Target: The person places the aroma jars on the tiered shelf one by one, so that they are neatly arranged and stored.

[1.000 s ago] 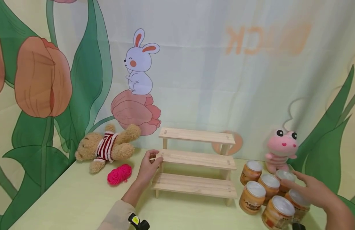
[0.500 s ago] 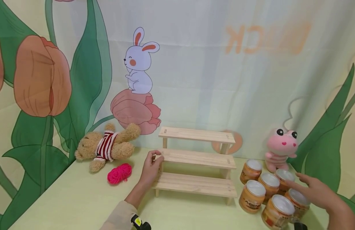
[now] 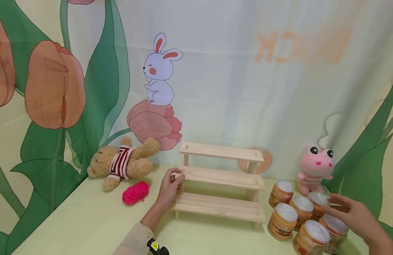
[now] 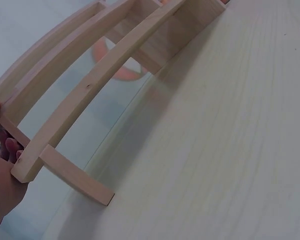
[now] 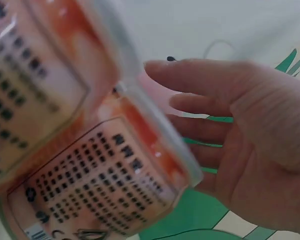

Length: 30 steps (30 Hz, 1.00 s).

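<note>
A three-tier wooden display shelf (image 3: 220, 177) stands on the table. My left hand (image 3: 167, 187) grips its left end at the middle tier; in the left wrist view the thumb lies on the board and the fingers curl around the side support (image 4: 15, 132). At the right, several orange-labelled jars (image 3: 282, 223) with pale lids are grouped together. My right hand (image 3: 352, 216) hovers over the rear right jar (image 3: 318, 205), fingers slightly bent and holding nothing. The right wrist view shows this hand (image 5: 260, 125) beside the lid of a close jar (image 5: 105, 180).
A pink plush frog (image 3: 315, 168) sits behind the jars. Left of the shelf lie a teddy bear (image 3: 123, 163) in a striped sweater and a bright pink yarn skein (image 3: 135, 193). A printed curtain (image 3: 215, 88) hangs behind the table (image 3: 88, 219).
The head view has shifted a little, so the scene sits slightly further right and lower. My right hand's fingers bend more over the jars. The left hand keeps its hold on the shelf.
</note>
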Motion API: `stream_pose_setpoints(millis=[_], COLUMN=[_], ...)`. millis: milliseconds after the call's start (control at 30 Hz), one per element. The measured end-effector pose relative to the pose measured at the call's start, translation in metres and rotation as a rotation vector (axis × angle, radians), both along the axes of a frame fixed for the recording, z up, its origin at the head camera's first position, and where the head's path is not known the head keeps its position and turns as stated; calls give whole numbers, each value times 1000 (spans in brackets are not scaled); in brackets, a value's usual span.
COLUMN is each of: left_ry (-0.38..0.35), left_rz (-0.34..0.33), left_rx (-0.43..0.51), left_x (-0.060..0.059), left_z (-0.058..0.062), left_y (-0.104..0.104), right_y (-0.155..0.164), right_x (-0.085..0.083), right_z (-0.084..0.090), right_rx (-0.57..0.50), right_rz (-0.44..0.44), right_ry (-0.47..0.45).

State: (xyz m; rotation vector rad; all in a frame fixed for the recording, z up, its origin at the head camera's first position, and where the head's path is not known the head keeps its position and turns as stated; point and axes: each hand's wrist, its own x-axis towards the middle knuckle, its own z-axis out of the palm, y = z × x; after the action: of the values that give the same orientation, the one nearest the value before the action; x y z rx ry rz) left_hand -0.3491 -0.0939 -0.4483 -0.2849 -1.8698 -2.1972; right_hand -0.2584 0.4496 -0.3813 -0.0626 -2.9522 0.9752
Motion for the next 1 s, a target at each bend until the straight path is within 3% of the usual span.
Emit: stream_pose_setpoints(millis=[233,400,500,800,1000], left_ry=[4,-9,-10,-8,-11], left_rz=[-3,8,6,11,12], left_rx=[5,6,5,-7,-3], left_x=[0,1,1,2,1], left_z=[1,2,2,-1,-2], left_y=[0,-1,-1,-2,-1], right_y=[9,12,11,7,11], right_x=[-8,-10,-11,-14,-9], right_z=[-15,-22,-25,-22,-14], right_rx=[-83,-142,-153,-129,-44], right_rz=[-113,-143,-137,-61,-18], right_ry=[39,47,39,-96,-138])
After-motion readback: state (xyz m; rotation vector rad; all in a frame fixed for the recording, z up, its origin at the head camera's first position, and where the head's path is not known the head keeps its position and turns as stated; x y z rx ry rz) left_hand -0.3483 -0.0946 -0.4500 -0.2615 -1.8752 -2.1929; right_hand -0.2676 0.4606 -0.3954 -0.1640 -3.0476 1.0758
